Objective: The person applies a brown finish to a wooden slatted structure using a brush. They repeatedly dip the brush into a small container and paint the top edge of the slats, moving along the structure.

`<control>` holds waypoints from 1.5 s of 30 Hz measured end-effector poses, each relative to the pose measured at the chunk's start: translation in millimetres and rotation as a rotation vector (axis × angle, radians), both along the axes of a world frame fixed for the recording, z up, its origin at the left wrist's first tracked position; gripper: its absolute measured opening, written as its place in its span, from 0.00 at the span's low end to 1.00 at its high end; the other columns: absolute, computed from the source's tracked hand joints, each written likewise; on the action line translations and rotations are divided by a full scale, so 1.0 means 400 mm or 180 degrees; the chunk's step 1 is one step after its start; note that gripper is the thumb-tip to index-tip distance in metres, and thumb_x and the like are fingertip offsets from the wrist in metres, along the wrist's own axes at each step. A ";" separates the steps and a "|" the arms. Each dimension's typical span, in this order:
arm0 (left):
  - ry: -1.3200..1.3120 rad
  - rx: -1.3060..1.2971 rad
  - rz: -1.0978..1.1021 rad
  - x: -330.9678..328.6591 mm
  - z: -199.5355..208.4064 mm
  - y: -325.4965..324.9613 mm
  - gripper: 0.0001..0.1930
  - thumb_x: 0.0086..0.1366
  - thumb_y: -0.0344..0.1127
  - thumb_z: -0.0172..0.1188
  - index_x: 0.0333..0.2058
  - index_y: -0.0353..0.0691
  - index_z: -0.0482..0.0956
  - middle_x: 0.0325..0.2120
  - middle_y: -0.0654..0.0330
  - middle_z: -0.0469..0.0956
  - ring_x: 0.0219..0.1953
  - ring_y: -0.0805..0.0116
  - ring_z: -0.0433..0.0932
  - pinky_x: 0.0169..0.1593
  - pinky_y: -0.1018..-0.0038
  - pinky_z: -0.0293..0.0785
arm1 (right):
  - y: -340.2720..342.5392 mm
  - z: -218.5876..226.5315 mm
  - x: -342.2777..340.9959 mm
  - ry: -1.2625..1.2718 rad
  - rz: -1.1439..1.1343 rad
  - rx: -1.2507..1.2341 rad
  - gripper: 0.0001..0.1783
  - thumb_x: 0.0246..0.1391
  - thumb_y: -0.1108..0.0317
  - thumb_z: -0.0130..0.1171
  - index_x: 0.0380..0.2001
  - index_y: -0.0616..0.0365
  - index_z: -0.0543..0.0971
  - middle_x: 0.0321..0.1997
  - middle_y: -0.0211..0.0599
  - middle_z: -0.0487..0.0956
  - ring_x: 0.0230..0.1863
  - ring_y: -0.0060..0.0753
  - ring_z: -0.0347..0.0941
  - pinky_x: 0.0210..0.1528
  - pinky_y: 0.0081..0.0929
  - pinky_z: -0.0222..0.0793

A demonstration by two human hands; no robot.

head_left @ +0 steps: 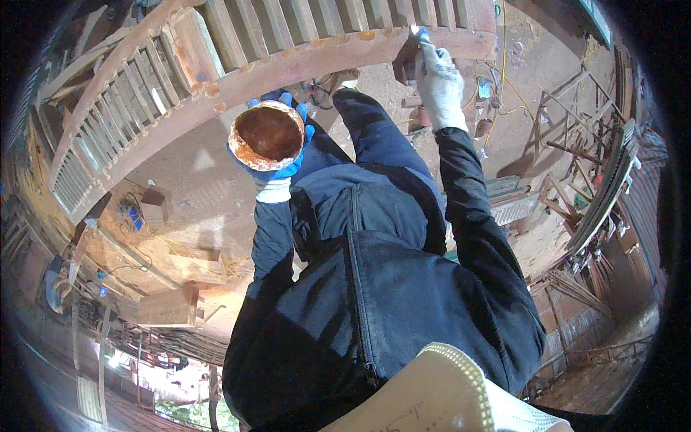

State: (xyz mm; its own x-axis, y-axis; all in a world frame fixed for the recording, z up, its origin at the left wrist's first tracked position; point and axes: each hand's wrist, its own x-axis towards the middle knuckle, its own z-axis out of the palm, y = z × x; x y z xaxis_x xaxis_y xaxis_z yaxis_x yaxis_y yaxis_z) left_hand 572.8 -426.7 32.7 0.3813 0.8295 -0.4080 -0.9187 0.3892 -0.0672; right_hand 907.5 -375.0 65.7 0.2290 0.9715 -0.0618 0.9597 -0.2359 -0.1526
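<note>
My left hand point(284, 175), in a white and blue glove, is wrapped round a round bowl point(269, 135). Reddish-brown paste coats the bowl's inside, and pale crust covers its rim. My right hand point(440, 83), gloved the same way, reaches forward to the edge of a large curved wooden frame point(309, 66) with many slats. Its fingers are closed near a slat's end; a small pale tip shows at the fingertips, too little to name. Brownish-orange patches mark the frame at several slat joints.
The curved frame sweeps across the far side and down the left. A yellow cord point(506, 83) trails over the dusty floor at the right, near thin wooden stands point(576, 108). A wooden box point(167, 307) sits at the lower left. Curved slatted pieces point(608, 194) lean far right.
</note>
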 end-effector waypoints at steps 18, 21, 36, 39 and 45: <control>0.0557 0.0043 -0.0040 0.011 0.010 -0.002 0.36 0.64 0.61 0.52 0.65 0.50 0.59 0.61 0.53 0.67 0.63 0.48 0.65 0.62 0.41 0.63 | -0.010 0.009 0.009 0.0357 0.0047 0.0051 0.19 0.61 0.64 0.52 0.55 0.48 0.73 0.32 0.42 0.76 0.34 0.48 0.77 0.33 0.42 0.73; 0.0275 0.0096 -0.0091 0.017 0.013 0.001 0.36 0.64 0.61 0.52 0.65 0.51 0.59 0.62 0.52 0.66 0.64 0.47 0.65 0.62 0.41 0.64 | -0.003 -0.001 0.008 0.0092 -0.0054 -0.0210 0.17 0.61 0.65 0.52 0.54 0.48 0.74 0.32 0.43 0.76 0.34 0.48 0.77 0.34 0.41 0.73; -0.0004 -0.0105 0.0038 0.018 0.002 -0.010 0.37 0.64 0.66 0.48 0.67 0.55 0.57 0.65 0.49 0.60 0.66 0.40 0.58 0.62 0.35 0.57 | -0.040 0.017 0.028 0.0768 0.0316 -0.0019 0.23 0.59 0.64 0.54 0.58 0.42 0.71 0.31 0.43 0.74 0.30 0.49 0.76 0.31 0.42 0.72; -0.0537 0.0043 0.0054 0.034 0.039 0.006 0.39 0.62 0.68 0.49 0.67 0.57 0.58 0.67 0.49 0.57 0.67 0.37 0.56 0.62 0.33 0.56 | -0.042 0.027 0.065 0.0803 0.0019 0.0182 0.22 0.59 0.65 0.53 0.58 0.44 0.72 0.32 0.45 0.74 0.32 0.49 0.76 0.33 0.43 0.71; -0.0693 -0.0259 0.0051 0.023 0.025 0.009 0.38 0.61 0.69 0.49 0.66 0.59 0.60 0.67 0.47 0.57 0.66 0.35 0.55 0.61 0.32 0.56 | -0.021 -0.017 0.112 0.0326 0.0051 0.0378 0.22 0.61 0.64 0.52 0.59 0.42 0.70 0.33 0.43 0.75 0.29 0.49 0.77 0.31 0.45 0.73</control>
